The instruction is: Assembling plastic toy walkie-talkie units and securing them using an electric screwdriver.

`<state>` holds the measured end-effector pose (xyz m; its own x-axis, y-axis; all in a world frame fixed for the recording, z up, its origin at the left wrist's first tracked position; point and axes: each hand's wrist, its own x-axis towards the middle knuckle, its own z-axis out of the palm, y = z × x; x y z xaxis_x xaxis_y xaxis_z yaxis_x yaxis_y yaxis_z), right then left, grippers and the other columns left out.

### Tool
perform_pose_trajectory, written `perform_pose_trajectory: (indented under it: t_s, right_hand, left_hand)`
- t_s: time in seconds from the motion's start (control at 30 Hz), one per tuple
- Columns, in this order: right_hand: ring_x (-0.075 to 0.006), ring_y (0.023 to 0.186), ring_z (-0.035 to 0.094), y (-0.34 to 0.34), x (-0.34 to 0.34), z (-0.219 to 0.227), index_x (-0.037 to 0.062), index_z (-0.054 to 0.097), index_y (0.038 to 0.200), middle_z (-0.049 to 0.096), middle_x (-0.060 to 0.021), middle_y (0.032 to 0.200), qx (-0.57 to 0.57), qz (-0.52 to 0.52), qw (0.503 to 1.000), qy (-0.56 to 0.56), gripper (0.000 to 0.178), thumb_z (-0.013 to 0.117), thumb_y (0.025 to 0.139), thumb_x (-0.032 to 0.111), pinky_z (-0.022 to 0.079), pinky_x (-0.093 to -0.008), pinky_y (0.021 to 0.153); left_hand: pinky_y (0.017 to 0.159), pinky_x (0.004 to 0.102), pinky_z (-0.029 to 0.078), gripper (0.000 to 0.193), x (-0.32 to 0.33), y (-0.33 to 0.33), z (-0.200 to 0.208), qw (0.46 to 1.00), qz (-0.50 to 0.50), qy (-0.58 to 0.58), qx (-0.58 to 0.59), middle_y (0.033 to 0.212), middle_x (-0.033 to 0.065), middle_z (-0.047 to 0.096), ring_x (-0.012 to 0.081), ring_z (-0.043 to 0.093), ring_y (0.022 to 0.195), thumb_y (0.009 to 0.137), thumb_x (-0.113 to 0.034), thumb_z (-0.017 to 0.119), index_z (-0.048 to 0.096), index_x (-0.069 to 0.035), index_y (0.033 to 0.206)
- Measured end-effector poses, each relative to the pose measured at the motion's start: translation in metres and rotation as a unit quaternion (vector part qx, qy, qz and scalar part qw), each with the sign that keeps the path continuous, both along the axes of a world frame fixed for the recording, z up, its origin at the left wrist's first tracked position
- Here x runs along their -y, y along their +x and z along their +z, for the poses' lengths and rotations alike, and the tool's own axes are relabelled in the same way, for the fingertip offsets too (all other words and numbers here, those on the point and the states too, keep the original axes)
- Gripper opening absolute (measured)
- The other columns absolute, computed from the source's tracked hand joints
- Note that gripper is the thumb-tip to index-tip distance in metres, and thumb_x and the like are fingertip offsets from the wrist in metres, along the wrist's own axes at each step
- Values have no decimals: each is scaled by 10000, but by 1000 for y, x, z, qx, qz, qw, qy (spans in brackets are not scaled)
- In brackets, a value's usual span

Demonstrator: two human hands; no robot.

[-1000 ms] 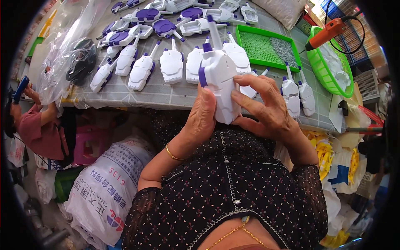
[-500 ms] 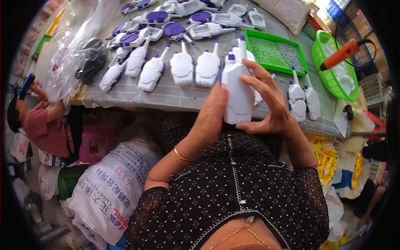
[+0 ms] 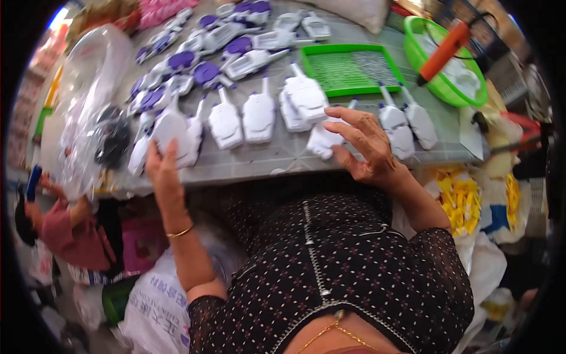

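At the left end of a row of white toy walkie-talkies, my left hand [image 3: 165,168] grips one toy walkie-talkie [image 3: 170,131] by its lower end, thumb and fingers around it. It overlaps others lying there. My right hand [image 3: 370,146] is raised over the table's near side, fingers curved and apart, holding nothing. Closest to its fingertips are a white walkie-talkie part [image 3: 323,141], partly covered, and another walkie-talkie [image 3: 305,99] resting on top of a neighbour. Two single walkie-talkies [image 3: 226,125] [image 3: 258,121] lie between my hands.
Behind the row are purple-and-white casing halves [image 3: 206,74]. A green tray [image 3: 348,89] holds small metallic pieces. An orange-handled tool [image 3: 445,52] leans across a green basket [image 3: 480,97]. Two walkie-talkies [image 3: 396,131] lie right; plastic bags [image 3: 88,118] lie left. Another person [image 3: 76,233] is at far left.
The walkie-talkie I held between both hands is no longer there. My left hand has moved left to the row's end with a walkie-talkie; my right hand has come off, fingers apart.
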<state>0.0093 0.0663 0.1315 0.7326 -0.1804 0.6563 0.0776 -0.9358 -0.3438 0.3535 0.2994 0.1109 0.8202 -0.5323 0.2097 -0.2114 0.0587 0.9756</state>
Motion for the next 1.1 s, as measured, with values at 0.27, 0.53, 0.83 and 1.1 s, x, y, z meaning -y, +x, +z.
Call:
perform_pose_trajectory:
  t_s: [0.27,0.53,0.83,1.1]
  right_hand:
    - [-337,1132,622,-118,74,-36,70,666,1183,678,-116,1228,-55,-332,941,-42,320,694,874,151,433,-440,1012]
    - [-370,1356,461,-136,88,-67,69,587,1371,502,-176,1470,-162,-406,895,-85,533,668,920,342,343,-460,1126]
    - [-349,1198,610,35,33,-24,36,598,1323,635,-191,1300,-72,-136,987,51,442,674,942,246,446,-432,998]
    - [-406,1230,579,89,5,-49,5,578,1345,575,-265,1353,-69,-130,982,121,442,632,962,220,447,-474,1024]
  left_hand:
    - [926,296,471,468,-11,106,-41,982,45,179,30,1190,88,636,165,595,1050,990,-256,639,576,47,1341]
    - [919,366,499,533,25,46,-19,819,229,229,473,1215,195,611,293,586,1109,902,-289,753,605,13,1315]
    - [837,481,498,492,144,-110,-6,908,-129,190,349,1015,226,682,402,644,943,913,-294,697,596,4,1292]
    - [797,453,507,451,128,-119,-11,939,-126,167,273,1061,218,620,387,625,912,948,-238,643,577,13,1317]
